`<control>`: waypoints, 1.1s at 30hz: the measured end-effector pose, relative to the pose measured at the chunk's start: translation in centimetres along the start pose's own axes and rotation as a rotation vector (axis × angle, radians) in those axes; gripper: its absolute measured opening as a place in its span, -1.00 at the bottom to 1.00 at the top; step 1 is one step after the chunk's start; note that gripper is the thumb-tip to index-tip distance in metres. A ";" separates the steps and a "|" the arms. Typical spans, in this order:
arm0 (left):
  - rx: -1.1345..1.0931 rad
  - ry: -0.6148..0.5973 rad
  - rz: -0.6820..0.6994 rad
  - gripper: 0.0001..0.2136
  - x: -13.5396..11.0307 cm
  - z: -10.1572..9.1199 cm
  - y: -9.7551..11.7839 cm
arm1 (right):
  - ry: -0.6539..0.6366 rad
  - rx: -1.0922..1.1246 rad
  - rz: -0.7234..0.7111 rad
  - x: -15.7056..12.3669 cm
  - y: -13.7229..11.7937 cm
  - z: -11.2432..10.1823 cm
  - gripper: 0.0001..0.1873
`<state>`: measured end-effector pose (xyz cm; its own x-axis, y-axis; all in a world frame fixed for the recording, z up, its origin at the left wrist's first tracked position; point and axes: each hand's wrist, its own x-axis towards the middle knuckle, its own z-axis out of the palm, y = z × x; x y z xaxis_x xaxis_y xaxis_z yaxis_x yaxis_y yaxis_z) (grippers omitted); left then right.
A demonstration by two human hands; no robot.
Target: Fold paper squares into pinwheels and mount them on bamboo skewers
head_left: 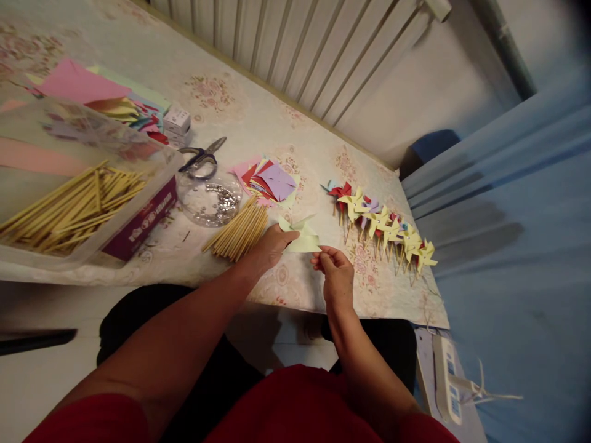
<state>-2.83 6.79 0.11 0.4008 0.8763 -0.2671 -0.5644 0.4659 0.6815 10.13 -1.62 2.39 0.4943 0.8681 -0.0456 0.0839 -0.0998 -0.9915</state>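
Note:
Between my hands is a pale green paper pinwheel (305, 240), its blades partly folded in. My left hand (276, 241) grips it from the left, thumb laid over the paper near the middle. On the other side, the fingertips of my right hand (336, 266) pinch its lower right corner. Just left of my left hand lies a bundle of thin wooden sticks (240, 229). Behind it sits a pile of cut paper squares (272, 181) in purple, red, pink and other colours. Finished pinwheels on sticks (381, 221), yellow, red and purple, lie in a row to the right.
A clear round dish (210, 203) holds small shiny metal pieces. Behind it are scissors (203, 159) and small white boxes (176, 123). A plastic bin (161, 178) with more sticks stands at left, coloured paper (83, 83) behind it. A power strip (447, 378) is at lower right.

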 end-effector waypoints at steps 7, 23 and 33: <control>0.052 -0.033 0.020 -0.85 -0.2 0.0 0.2 | -0.089 -0.023 -0.041 0.1 -0.6 0.5 -0.75; 0.279 -0.028 0.055 -0.82 -1.1 0.2 1.1 | -0.252 -0.165 -0.081 0.8 -1.5 1.5 -0.78; 0.226 -0.070 0.077 -0.78 -1.1 0.5 1.0 | -0.215 -0.199 -0.052 1.3 -1.9 2.1 -0.86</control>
<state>-3.52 6.23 1.43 0.4161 0.8940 -0.1664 -0.4224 0.3521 0.8352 8.77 0.76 3.96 0.2920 0.9555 -0.0411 0.2827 -0.1272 -0.9507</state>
